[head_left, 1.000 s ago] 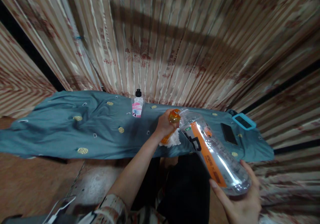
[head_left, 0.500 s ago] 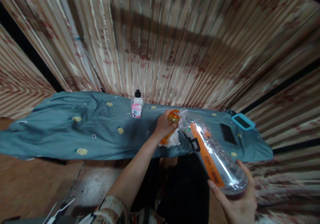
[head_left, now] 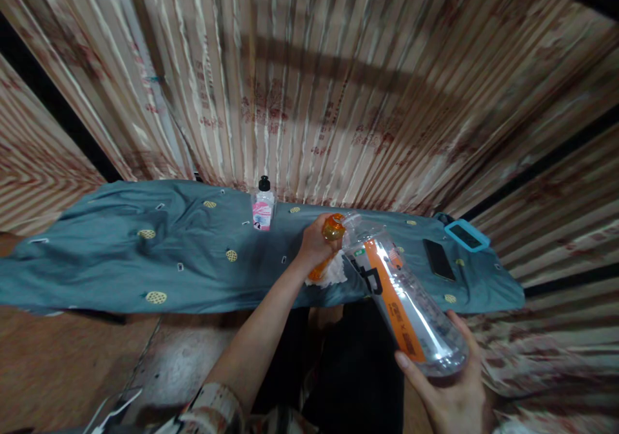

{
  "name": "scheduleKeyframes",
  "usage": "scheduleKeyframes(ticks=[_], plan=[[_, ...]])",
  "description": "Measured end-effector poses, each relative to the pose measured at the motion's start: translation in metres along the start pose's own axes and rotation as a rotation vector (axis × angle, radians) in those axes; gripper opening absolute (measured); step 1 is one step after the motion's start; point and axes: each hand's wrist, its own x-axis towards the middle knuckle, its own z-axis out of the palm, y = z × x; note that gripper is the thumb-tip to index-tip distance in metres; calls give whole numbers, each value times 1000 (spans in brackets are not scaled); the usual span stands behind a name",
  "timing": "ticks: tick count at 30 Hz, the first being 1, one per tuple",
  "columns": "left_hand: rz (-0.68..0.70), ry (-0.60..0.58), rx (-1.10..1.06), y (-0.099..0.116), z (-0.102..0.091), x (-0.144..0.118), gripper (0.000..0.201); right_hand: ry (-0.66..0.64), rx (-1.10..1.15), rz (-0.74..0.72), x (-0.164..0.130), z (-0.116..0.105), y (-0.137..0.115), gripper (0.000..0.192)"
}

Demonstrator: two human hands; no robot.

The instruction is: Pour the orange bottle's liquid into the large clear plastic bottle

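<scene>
My left hand [head_left: 315, 244] is closed around an orange see-through object [head_left: 333, 227] that looks like a small bottle. Its rounded end shows above my fingers, and more orange shows below them by a crumpled white tissue [head_left: 335, 271]. A large clear plastic bottle [head_left: 403, 298] with an orange and grey label slants across the front, its neck up against the orange object. Whether the two touch, I cannot tell. My right hand [head_left: 449, 382] grips the large bottle round its base, thumb on the near side and fingers on the far side.
On the green cloth-covered table [head_left: 111, 260], a clear bottle [head_left: 264, 207] with a pink label and black cap stands at the back. A dark phone [head_left: 439, 259] and a blue-framed device [head_left: 467, 235] lie to the right. A striped curtain [head_left: 309, 98] hangs close behind.
The large bottle and my right hand have shifted slightly left in view, along with a small shift of the whole scene. Both grips are the same.
</scene>
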Motion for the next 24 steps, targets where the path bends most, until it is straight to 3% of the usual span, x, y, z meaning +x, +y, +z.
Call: scheduleKeyframes(ticks=[6,15,20,24], plan=[[28,8,-20,-3,1,0,47,11,33,27,-3,5,-16,92],[32,13,1,-2,2,0,43,24,-16,104,-4,6,-18,104],[42,24,5,-3,2,1,42,50,-33,-24,-4,11,-10,104],[58,21,9,-4,3,1,42,95,-8,21,-2,14,-8,111]])
